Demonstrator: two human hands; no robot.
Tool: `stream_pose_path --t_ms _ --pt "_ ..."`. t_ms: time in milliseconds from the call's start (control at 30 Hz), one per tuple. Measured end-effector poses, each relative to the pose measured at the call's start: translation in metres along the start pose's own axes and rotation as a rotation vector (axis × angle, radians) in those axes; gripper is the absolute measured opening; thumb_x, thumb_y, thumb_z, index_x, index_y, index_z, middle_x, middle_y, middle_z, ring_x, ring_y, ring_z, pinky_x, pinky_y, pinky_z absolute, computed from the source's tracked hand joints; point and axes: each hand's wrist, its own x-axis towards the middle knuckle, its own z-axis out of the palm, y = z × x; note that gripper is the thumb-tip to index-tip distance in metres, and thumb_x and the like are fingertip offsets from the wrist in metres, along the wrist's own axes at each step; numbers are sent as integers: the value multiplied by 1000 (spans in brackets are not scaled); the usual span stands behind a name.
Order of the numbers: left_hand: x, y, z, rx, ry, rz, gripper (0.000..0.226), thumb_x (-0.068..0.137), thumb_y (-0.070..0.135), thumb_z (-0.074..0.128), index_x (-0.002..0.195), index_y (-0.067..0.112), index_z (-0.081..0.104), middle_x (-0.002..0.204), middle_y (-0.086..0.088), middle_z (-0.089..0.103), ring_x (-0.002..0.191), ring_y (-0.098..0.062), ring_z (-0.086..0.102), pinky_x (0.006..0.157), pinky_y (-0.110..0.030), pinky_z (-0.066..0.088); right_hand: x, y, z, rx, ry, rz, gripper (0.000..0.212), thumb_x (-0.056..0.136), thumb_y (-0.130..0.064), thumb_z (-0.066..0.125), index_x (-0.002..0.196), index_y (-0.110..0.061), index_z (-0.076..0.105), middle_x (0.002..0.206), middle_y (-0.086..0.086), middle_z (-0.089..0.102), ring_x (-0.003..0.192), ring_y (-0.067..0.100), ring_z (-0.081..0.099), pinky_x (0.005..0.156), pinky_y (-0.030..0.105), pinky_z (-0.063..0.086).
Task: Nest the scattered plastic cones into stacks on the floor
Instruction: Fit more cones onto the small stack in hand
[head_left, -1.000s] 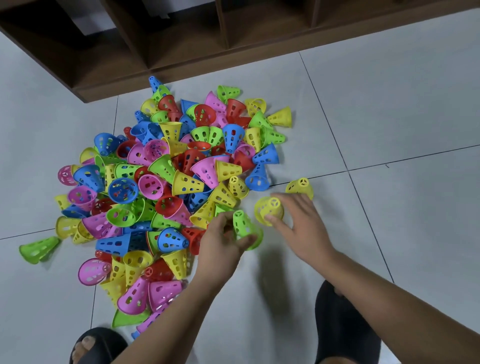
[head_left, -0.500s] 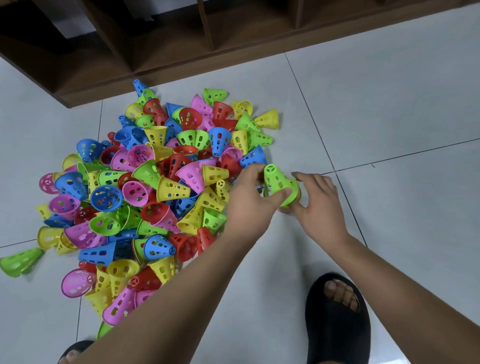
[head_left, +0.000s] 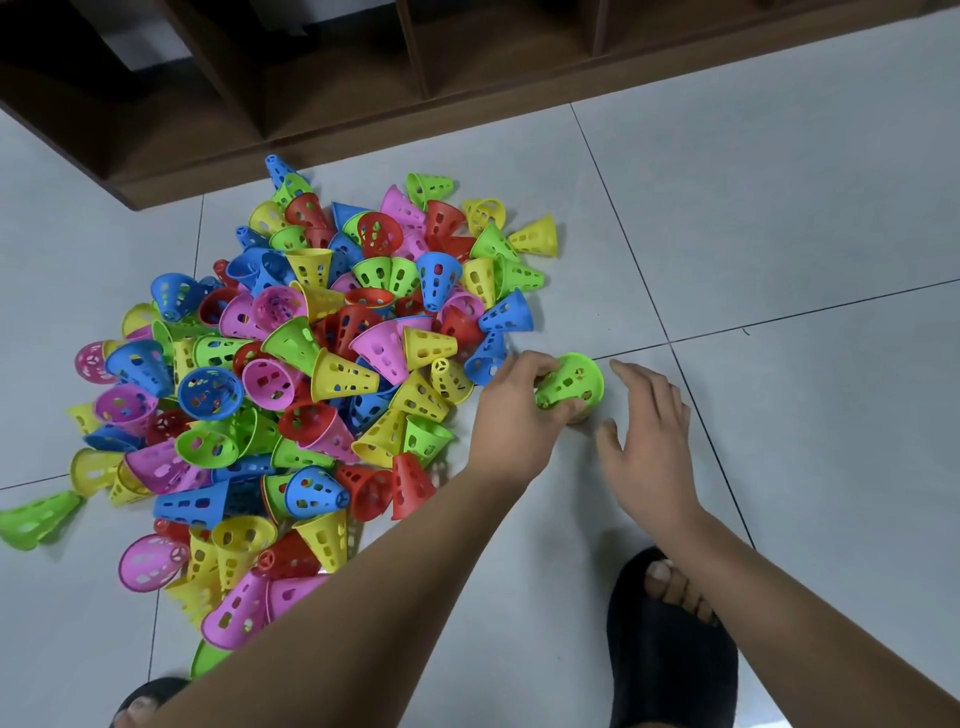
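Pale grey floor (head_left: 779, 218) tiles carry everything, with a dark wooden shelf unit (head_left: 363, 78) along the far edge. One green cone (head_left: 574, 382) sits just off the right edge of the pile, beside a tile joint. The left hand (head_left: 511, 410) grips its narrow end, fingers curled round it. Its long axis is tilted, tip toward that hand, wide mouth up and to the right. A pale sliver shows under its rim; whether that is another cone cannot be told. The right hand (head_left: 647, 436) hovers just beside the mouth, fingers spread, holding nothing. The left hand looks best placed to seat it. Leftward the loose cones (head_left: 322, 374) lie heaped. Rightward is bare tile, with a black slipper (head_left: 670, 649) nearer the person.
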Motion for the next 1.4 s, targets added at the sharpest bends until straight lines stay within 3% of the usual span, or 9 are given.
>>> stream_pose_path --t_ms 333,567,700,800,867,967,1100,1267,1400 --pt "-9 -12 -7 -39 -26 -7 54 81 24 91 128 23 64 126 9 66 114 -4 63 93 -33 57 -5 -15 8 24 -6 -39 67 84 -8 73 146 -20 52 145 -5 51 130 26 50 103 33 34" --pt "-61 -77 -60 151 62 -74 41 86 30 88 122 28 66 114 16 65 98 2 62 80 -24 55 -10 -40 25 -20 2 -220 63 78 -4 74 138 -11 61 154 3 49 139 29 48 111 43 36" --pt "-86 -111 -88 220 127 -200 40 85 33 88 119 28 66 111 14 62 95 -5 63 81 -32 56 -7 -54 33 -76 -8 -245 59 79 -8 74 137 -11 62 156 10 47 145 35 45 114 51 35" --pt "-94 -125 -98 257 152 -270 43 86 37 87 122 28 65 114 14 61 99 -11 63 78 -29 51 -4 -64 36 -99 -8 -328 56 83 -10 69 139 -10 62 154 11 49 145 35 44 116 49 35" --pt "-94 -130 -99 280 148 -301 49 87 43 87 125 25 63 116 10 62 98 -12 62 77 -27 47 -6 -70 45 -70 -68 -399 53 84 -9 71 136 -11 63 148 8 53 141 32 48 114 46 38" --pt "-91 -133 -94 320 138 -348 57 88 52 83 130 23 60 118 4 67 99 -17 64 76 -31 48 -11 -76 72 17 -292 -428 45 86 -12 70 131 -18 65 139 2 55 130 27 53 104 46 45" --pt "-87 -133 -89 355 114 -405 60 88 57 80 128 23 52 113 2 73 97 -23 69 73 -38 56 -13 -78 107 28 -543 -386 38 93 -20 62 130 -24 67 144 -2 54 133 23 49 106 47 44" --pt "-88 -133 -87 328 52 -470 54 87 55 82 111 29 41 95 10 66 80 -18 60 64 -34 44 -8 -80 125 5 -719 -331 33 101 -20 58 132 -26 66 159 -3 46 146 21 37 116 41 33" --pt "-95 -138 -86 277 47 -483 49 82 53 84 108 28 51 88 11 68 77 -15 65 65 -38 54 -14 -72 123 20 -703 -322 28 100 -16 57 124 -24 70 132 -7 63 129 18 49 107 46 42"
